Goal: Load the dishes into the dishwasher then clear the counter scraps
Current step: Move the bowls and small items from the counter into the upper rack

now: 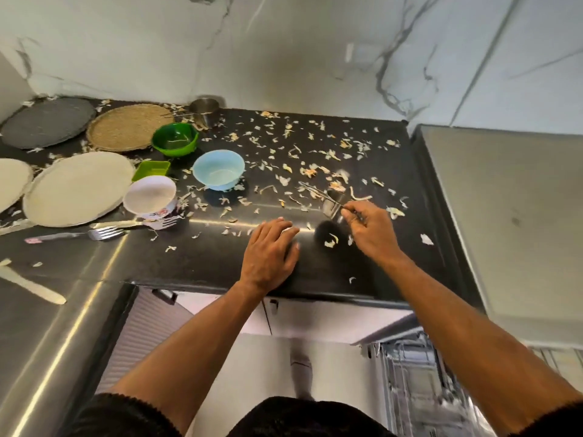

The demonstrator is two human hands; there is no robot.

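My right grip (pixel 362 223) pinched the steel cup (pixel 333 205) by its handle, left (pixel 271 250) flat on surface (pixel 205 263); best lifted level.

dishes (pixel 79 187) crowd the counter's (pixel 378 279) left; scraps (pixel 315 159) litter the right.

1. Scene is evenly lit from above; soft shadows are cast under both hands.
2. Glare streaks are seen on desk (pixel 202 253) front edge.
3. Motion blur near right grip (pixel 367 230); wide-angle bending at edges.
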